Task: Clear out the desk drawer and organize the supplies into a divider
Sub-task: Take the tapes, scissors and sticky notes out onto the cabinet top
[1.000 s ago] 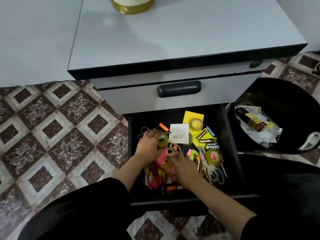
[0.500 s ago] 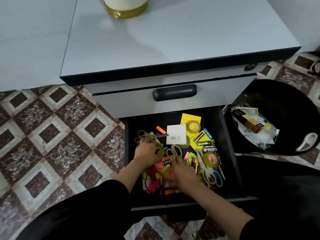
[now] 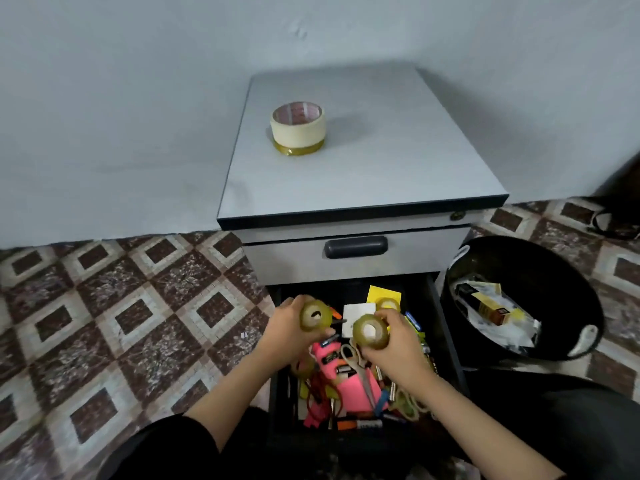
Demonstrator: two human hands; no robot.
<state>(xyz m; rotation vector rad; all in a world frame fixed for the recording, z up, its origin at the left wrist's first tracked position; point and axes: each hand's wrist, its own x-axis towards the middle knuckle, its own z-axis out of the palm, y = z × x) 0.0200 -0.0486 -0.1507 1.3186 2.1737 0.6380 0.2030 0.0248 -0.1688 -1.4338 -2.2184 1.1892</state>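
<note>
A low grey cabinet stood against a pale wall, its smooth top surface [image 3: 363, 168] carrying a wide cream tape roll [image 3: 298, 128] stacked on a thinner amber one. Its upper drawer was closed, with a dark rounded handle [image 3: 355, 247] at the middle. To the right sat a round black bin [image 3: 554, 282] with crumpled wrappers and a small box [image 3: 485, 306] in it; the floor [image 3: 121, 306] was brown-and-cream diamond tile. Black sleeves covered both upper arms.

The open drawer [image 3: 446, 341] below was crowded. A white notepad [image 3: 358, 317] lay near its back, just beside a yellow sticky pad [image 3: 382, 293] with a small clear tape ring [image 3: 388, 303] on it. Nearer the front, pink notes [image 3: 349, 386], beige-handled scissors [image 3: 356, 362], markers and batteries lay in a tangle.

Both hands were raised over the drawer's back half, each with its own roll. The left grip [image 3: 284, 329] was curled round a greenish translucent tape roll [image 3: 315, 316] — fingers behind it, the flat face turned towards the camera. The right grip [image 3: 398, 348] clamped a second translucent roll [image 3: 370, 332], its pale core showing. The two rolls were near each other but apart, the left one slightly higher. The right roll hid part of the notepad's lower edge — the wrists covered the clutter beneath them.
</note>
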